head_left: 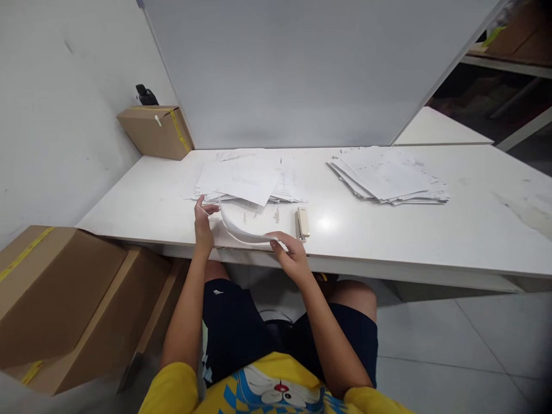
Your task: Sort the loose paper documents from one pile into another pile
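Held paper: thin white paper (244,234), one sheet or several, bowed downward between the hands, near the front edge of the surface (466,224).
Right hand (293,256): thumb and fingers closed in a pinch on the paper's right end.
Left hand (204,227): fingers partly spread, fingertips at the paper's left end; cannot tell whether they grip it.
Stapler (303,223): one, cream-coloured, lying on the surface just beyond the right hand.
Left pile (245,179): loose white sheets, unevenly stacked, behind the held paper.
Right pile (388,175): white sheets, edges fanned, well apart from the left pile.
Carton (157,132): brown cardboard, yellow tape, at the surface's rear left corner.
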A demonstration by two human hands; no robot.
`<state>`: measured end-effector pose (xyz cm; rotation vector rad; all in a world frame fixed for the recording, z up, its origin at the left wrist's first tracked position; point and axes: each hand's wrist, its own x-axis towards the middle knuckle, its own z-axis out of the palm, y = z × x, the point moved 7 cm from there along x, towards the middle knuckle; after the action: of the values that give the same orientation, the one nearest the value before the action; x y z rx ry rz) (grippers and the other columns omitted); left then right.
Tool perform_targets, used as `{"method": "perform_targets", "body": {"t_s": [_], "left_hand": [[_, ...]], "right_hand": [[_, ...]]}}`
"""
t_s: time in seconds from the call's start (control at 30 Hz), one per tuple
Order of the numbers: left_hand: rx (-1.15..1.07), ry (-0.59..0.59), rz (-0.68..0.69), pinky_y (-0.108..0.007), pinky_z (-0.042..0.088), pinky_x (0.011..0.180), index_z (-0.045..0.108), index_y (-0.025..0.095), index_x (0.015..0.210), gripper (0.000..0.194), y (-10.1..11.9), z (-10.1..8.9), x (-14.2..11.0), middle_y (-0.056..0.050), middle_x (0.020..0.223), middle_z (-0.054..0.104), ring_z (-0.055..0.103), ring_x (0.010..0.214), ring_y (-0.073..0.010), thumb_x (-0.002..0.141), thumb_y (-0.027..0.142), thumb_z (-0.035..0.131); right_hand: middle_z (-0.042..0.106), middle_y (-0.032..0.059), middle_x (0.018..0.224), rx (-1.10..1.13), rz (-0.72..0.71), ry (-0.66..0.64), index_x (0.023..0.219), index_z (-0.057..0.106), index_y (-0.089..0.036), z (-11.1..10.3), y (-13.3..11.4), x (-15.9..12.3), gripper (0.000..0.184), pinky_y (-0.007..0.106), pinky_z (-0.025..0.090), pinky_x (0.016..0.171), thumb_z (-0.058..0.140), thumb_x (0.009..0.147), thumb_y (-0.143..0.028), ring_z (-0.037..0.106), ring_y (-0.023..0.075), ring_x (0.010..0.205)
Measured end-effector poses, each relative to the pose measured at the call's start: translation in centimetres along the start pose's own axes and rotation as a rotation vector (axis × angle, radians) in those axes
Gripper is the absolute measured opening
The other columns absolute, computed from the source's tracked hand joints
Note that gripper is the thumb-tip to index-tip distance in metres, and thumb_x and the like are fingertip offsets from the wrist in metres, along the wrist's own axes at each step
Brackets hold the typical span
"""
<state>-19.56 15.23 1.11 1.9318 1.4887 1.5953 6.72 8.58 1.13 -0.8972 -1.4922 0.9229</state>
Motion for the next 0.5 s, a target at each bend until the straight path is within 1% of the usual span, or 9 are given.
{"method": "perform_targets", "body": {"t_s": [0.1, 0.17, 0.2, 0.27, 0.33, 0.4, 0.43, 0.5], "left_hand": [[-0.102, 0.065, -0.041, -0.044, 0.051, 0.097, 0.041, 0.021, 0.143, 0.069, 0.3, -0.3, 0.1, -0.011, 0.110, 0.069, 0.066, 0.106, -0.0249, 0.098, 0.070, 0.025], [-0.191, 0.087, -0.027, -0.045, 0.050, 0.096, 0.047, 0.021, 0.136, 0.071, 0.8, -0.4, 0.3, -0.011, 0.108, 0.069, 0.065, 0.106, -0.0258, 0.093, 0.076, 0.030], [-0.241, 0.089, -0.017, -0.044, 0.050, 0.093, 0.048, 0.020, 0.132, 0.075, 1.0, -0.3, 0.4, -0.010, 0.105, 0.069, 0.066, 0.102, -0.0258, 0.090, 0.079, 0.030], [-0.311, 0.056, -0.016, -0.039, 0.051, 0.080, 0.053, 0.019, 0.123, 0.082, 1.2, -0.2, 0.4, -0.007, 0.088, 0.067, 0.065, 0.082, -0.0231, 0.085, 0.087, 0.028], [-0.307, -0.001, -0.026, -0.033, 0.046, 0.064, 0.058, 0.019, 0.110, 0.085, 1.2, 0.1, 0.3, -0.002, 0.071, 0.060, 0.057, 0.063, -0.0189, 0.080, 0.092, 0.028], [-0.260, -0.018, -0.031, -0.030, 0.039, 0.056, 0.060, 0.019, 0.099, 0.083, 0.9, 0.0, -0.1, 0.001, 0.062, 0.053, 0.049, 0.054, -0.0165, 0.078, 0.094, 0.029], [-0.231, 0.011, -0.031, -0.030, 0.038, 0.054, 0.060, 0.020, 0.095, 0.082, 0.8, -0.3, -0.3, 0.001, 0.061, 0.051, 0.048, 0.053, -0.0162, 0.077, 0.094, 0.029], [-0.151, 0.132, -0.021, -0.031, 0.039, 0.055, 0.059, 0.020, 0.089, 0.083, 0.5, -1.2, -0.8, 0.000, 0.063, 0.052, 0.049, 0.055, -0.0165, 0.076, 0.095, 0.027]], "right_hand": [[0.071, 0.0076, 0.102, 0.038, 0.019, 0.065, 0.101, 0.071, -0.027, -0.8, 0.4, -0.4, 0.029, 0.042, 0.049, 0.094, 0.056, 0.093, -0.050, 0.064, 0.0273, 0.102], [0.070, 0.0077, 0.099, 0.073, 0.042, 0.133, 0.101, 0.068, -0.025, -1.0, 1.4, -0.5, 0.033, 0.040, 0.051, 0.090, 0.056, 0.092, -0.054, 0.063, 0.0263, 0.098], [0.068, 0.0076, 0.097, 0.084, 0.046, 0.164, 0.100, 0.066, -0.024, -0.9, 1.9, -0.5, 0.034, 0.039, 0.051, 0.087, 0.056, 0.091, -0.055, 0.063, 0.0255, 0.096], [0.066, 0.0071, 0.094, 0.085, 0.045, 0.220, 0.100, 0.062, -0.023, -0.8, 2.6, -0.5, 0.033, 0.037, 0.051, 0.083, 0.055, 0.091, -0.054, 0.062, 0.0237, 0.092], [0.064, 0.0072, 0.098, 0.073, 0.043, 0.266, 0.103, 0.059, -0.022, -0.7, 2.8, -0.5, 0.032, 0.036, 0.051, 0.083, 0.057, 0.090, -0.051, 0.061, 0.0226, 0.093], [0.062, 0.0081, 0.104, 0.064, 0.038, 0.291, 0.110, 0.056, -0.022, -0.6, 2.7, -0.6, 0.034, 0.035, 0.050, 0.084, 0.060, 0.088, -0.049, 0.060, 0.0223, 0.096], [0.061, 0.0083, 0.105, 0.056, 0.037, 0.294, 0.111, 0.055, -0.022, -0.6, 2.6, -0.7, 0.035, 0.035, 0.050, 0.084, 0.061, 0.088, -0.048, 0.060, 0.0222, 0.097], [0.060, 0.0080, 0.104, 0.034, 0.037, 0.297, 0.109, 0.054, -0.023, -0.6, 2.5, -0.8, 0.032, 0.034, 0.050, 0.084, 0.059, 0.089, -0.047, 0.059, 0.0219, 0.096]]}}
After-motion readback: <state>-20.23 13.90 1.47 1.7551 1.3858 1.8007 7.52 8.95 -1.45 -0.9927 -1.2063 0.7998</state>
